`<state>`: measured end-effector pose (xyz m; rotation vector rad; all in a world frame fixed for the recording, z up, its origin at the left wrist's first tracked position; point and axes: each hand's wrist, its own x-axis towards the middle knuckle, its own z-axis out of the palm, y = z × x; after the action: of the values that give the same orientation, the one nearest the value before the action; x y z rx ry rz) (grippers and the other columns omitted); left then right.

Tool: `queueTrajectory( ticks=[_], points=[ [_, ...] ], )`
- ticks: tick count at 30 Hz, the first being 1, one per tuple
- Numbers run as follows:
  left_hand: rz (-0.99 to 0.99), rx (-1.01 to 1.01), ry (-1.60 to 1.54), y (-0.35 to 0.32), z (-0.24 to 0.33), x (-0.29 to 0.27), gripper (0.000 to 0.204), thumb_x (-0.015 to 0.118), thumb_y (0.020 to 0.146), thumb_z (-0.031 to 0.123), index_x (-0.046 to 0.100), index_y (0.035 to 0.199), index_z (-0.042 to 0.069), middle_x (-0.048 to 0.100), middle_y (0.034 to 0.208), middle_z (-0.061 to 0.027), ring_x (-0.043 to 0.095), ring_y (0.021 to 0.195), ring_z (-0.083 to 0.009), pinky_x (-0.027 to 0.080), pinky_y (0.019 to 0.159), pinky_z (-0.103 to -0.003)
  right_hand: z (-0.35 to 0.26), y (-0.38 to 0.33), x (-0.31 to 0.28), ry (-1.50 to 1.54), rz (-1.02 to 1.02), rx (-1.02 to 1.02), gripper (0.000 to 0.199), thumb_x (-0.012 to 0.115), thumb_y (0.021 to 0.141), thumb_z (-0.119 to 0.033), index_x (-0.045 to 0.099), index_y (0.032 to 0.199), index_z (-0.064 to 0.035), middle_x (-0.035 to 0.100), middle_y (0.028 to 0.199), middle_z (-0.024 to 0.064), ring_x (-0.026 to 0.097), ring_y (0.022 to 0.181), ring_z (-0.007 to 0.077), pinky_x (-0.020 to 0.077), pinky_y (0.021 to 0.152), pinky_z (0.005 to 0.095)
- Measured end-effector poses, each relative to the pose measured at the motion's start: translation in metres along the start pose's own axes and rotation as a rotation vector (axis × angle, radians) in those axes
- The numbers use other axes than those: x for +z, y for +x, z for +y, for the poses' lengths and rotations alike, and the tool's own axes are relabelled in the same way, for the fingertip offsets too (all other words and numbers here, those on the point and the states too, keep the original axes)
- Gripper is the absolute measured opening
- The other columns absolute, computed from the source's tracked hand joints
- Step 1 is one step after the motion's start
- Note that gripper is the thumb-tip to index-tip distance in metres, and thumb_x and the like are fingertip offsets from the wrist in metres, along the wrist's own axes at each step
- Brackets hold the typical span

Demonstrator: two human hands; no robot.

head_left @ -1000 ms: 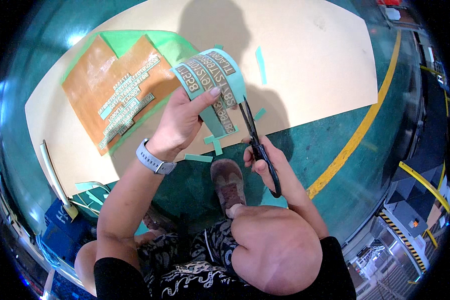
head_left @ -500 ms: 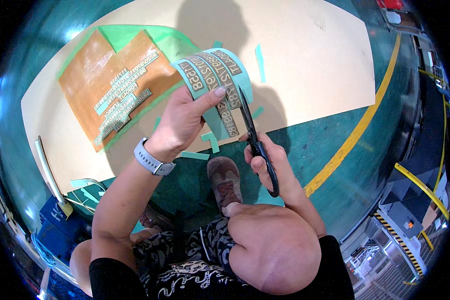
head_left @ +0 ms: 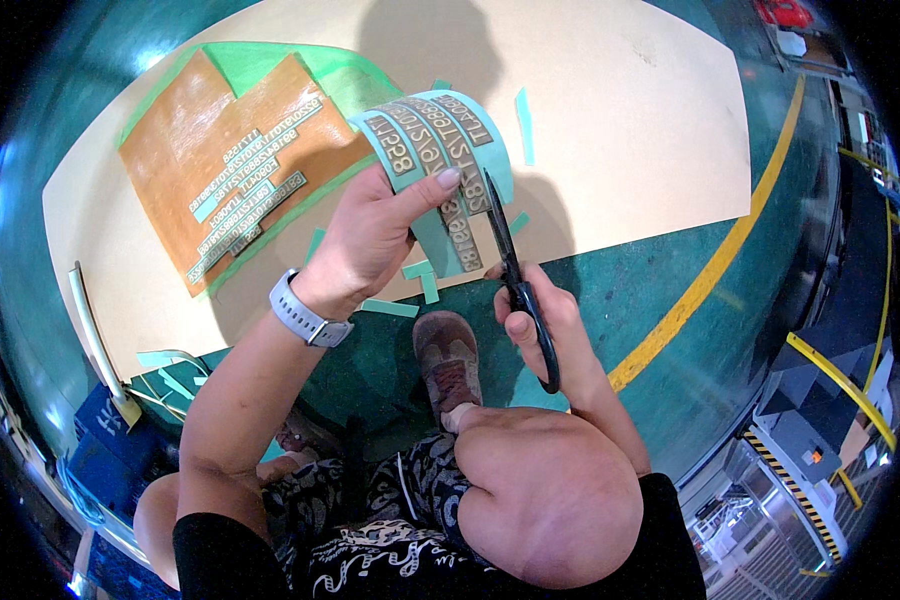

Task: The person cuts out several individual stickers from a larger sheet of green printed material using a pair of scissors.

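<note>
My left hand [head_left: 365, 235] pinches a curved turquoise sheet [head_left: 440, 245] between thumb and fingers. Rows of raised, mirrored grey characters run across this sheet. In my right hand [head_left: 550, 320] is a pair of black scissors [head_left: 521, 290], its blades pointing away from me along the sheet's right part, beside a strip of characters. How far the blades stand apart is hard to see. Left of the held sheet, an orange-brown sheet [head_left: 170, 130] bearing several character strips lies on green film [head_left: 345, 75].
A large beige board [head_left: 630, 140] spreads over the green floor beneath the work. Turquoise offcuts [head_left: 525, 125] lie on it and near its front edge. My shoe [head_left: 445, 355] stands just before the board. A yellow floor line [head_left: 715, 270] runs at the right; a dark blue box [head_left: 110, 440] sits at lower left.
Both hands, the turquoise sheet and the scissors appear slightly further right in the picture. The orange-brown sheet has shifted a little in view. My grip on sheet and scissors is unchanged.
</note>
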<state>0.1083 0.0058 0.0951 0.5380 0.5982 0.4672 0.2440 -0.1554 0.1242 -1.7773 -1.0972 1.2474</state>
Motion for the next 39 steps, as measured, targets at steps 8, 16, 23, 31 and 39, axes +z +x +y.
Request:
queueTrajectory(
  ticks=[8, 16, 23, 31, 39],
  points=[
    [-0.004, 0.002, -0.007, 0.0004, -0.0010, 0.0019, 0.028, 0.053, 0.091, 0.013, 0.052, 0.115, 0.000, 0.060, 0.107, -0.0073, 0.059, 0.096, -0.0148, 0.048, 0.084, -0.029, -0.0058, -0.0018, 0.0016, 0.026, 0.018, 0.088, 0.080, 0.050, 0.075, -0.069, 0.048, 0.112, 0.0017, 0.048, 0.070, 0.0006, 0.044, 0.059, 0.0067, 0.0347, 0.049, 0.0196],
    [0.004, 0.006, -0.039, -0.0005, -0.0015, 0.0024, 0.028, 0.054, 0.091, 0.014, 0.052, 0.115, 0.000, 0.061, 0.107, -0.0077, 0.059, 0.095, -0.0153, 0.049, 0.083, -0.030, -0.0022, -0.0008, -0.0008, -0.025, 0.007, -0.043, 0.055, 0.058, 0.083, -0.047, 0.048, 0.102, 0.0045, 0.053, 0.066, 0.0091, 0.053, 0.056, 0.0185, 0.0447, 0.053, 0.0291],
    [0.004, 0.013, -0.042, 0.0001, -0.0018, 0.0022, 0.028, 0.054, 0.091, 0.013, 0.052, 0.115, 0.000, 0.060, 0.107, -0.0080, 0.058, 0.097, -0.0155, 0.048, 0.085, -0.030, -0.0064, -0.0001, 0.0036, 0.013, 0.036, 0.087, 0.078, 0.049, 0.074, -0.070, 0.050, 0.109, 0.0002, 0.047, 0.065, -0.0005, 0.044, 0.053, 0.0059, 0.0344, 0.045, 0.0199],
    [-0.011, -0.012, -0.043, 0.0016, -0.0026, 0.0007, 0.027, 0.054, 0.091, 0.013, 0.052, 0.115, 0.000, 0.060, 0.106, -0.0085, 0.059, 0.096, -0.0158, 0.048, 0.084, -0.030, -0.0067, -0.0001, -0.0012, -0.055, 0.028, 0.007, 0.050, 0.063, 0.082, -0.042, 0.053, 0.102, 0.0029, 0.052, 0.060, 0.0084, 0.053, 0.052, 0.0182, 0.0435, 0.050, 0.0290],
    [0.000, -0.007, -0.079, 0.0043, -0.0073, -0.0028, 0.026, 0.053, 0.091, 0.013, 0.052, 0.114, 0.001, 0.061, 0.106, -0.0076, 0.059, 0.095, -0.0148, 0.049, 0.084, -0.030, -0.0035, 0.0005, -0.0015, -0.104, 0.044, -0.025, 0.046, 0.066, 0.082, -0.036, 0.055, 0.100, 0.0040, 0.049, 0.056, 0.0075, 0.050, 0.048, 0.0168, 0.0419, 0.048, 0.0280]
  ],
)
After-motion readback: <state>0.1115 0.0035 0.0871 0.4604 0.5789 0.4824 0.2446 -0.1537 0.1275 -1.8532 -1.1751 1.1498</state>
